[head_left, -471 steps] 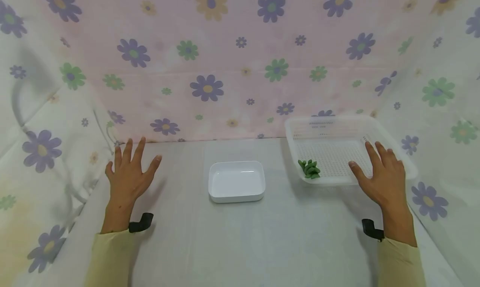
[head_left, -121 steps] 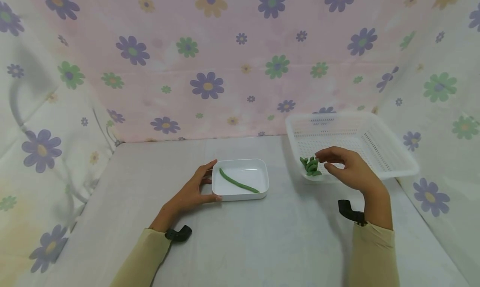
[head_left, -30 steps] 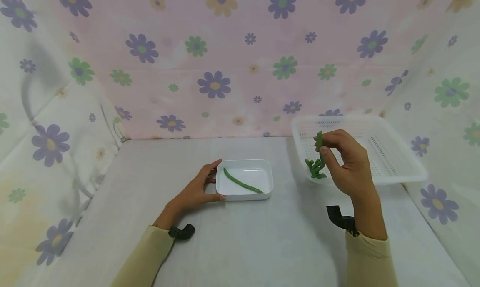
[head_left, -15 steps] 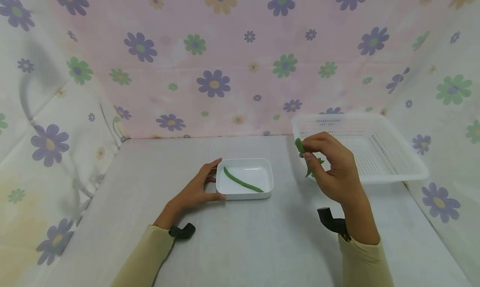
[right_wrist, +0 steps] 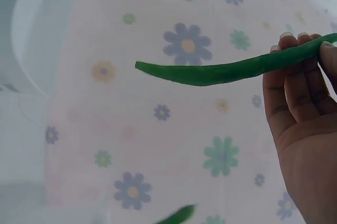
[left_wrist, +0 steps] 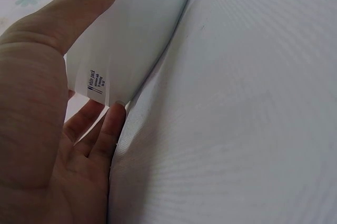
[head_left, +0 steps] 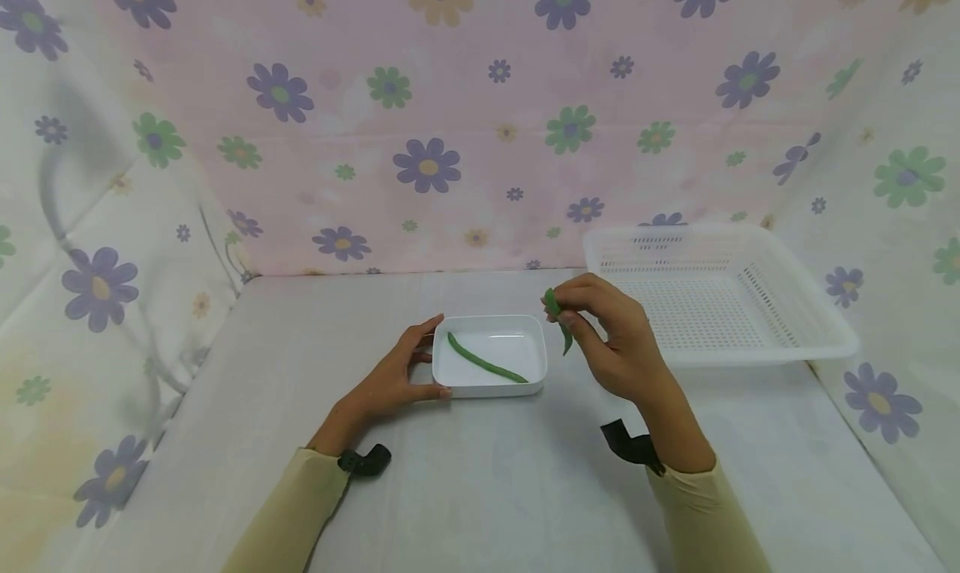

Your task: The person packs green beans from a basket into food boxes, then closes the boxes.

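My left hand point(head_left: 384, 383) grips the left end of a white rectangular dish point(head_left: 519, 344), thumb along the near side and fingers round the far side. In the left wrist view, small dark print shows on the dish wall point(left_wrist: 142, 29). One long green bean point(head_left: 483, 365) lies slantwise inside. To the right of the dish, raised above the table, my right hand point(head_left: 617, 340) pinches another green bean point(right_wrist: 205, 75) between thumb and fingertips. A blurred green tip point(right_wrist: 179, 215) shows at the bottom of the right wrist view.
A white perforated basket point(head_left: 750, 356) stands at the back right, its near left corner hidden behind my right hand. White cloth point(head_left: 480, 490) covers the table. A flowered curtain point(head_left: 480, 240) rises behind, with similar sheets at both sides.
My right hand has lifted a green bean from the pile in the basket and carried it left towards the dish. The left hand stays on the dish, having gripped it since the earliest frame.
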A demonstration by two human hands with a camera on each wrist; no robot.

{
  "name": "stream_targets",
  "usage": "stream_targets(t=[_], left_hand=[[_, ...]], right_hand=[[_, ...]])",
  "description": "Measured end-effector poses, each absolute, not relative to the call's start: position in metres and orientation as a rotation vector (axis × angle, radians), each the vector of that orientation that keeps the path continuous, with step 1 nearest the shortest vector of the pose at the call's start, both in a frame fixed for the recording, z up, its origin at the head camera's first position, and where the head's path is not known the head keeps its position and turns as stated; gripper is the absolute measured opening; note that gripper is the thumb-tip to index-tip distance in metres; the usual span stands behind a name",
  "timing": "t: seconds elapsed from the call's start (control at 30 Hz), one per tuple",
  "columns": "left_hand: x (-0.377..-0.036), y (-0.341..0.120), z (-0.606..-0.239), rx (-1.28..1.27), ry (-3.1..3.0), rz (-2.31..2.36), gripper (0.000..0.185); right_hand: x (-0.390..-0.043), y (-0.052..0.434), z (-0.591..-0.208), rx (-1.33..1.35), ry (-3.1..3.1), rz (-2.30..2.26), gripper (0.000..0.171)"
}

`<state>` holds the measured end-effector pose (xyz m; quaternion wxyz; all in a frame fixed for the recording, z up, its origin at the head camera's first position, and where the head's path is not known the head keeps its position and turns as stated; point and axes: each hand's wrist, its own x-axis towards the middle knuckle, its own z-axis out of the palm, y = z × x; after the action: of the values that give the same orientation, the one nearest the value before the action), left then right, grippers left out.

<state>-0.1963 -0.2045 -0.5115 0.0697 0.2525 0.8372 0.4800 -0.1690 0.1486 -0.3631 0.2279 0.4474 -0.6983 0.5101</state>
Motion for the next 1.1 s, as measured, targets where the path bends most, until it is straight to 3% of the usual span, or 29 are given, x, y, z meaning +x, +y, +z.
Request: stream_targets(t=[0.37,0.7,1.1], left_hand=[[-0.197,-0.205,-0.511,0.778,2.527,1.433,0.118],[-0.197,-0.204,-0.513,0.748,2.517,1.442,0.119],[-0.197,-0.203,-0.513,0.734,2.510,1.453,0.121]], right_hand=[[-0.181,0.123,-0.391,1.223,-2.038,1.464,0.026],[-0.195,0.106,-0.423,1.185,-2.227,1.457,0.018],[-0.200,0.095,-0.443,1.099,-2.442,1.444,0.020]])
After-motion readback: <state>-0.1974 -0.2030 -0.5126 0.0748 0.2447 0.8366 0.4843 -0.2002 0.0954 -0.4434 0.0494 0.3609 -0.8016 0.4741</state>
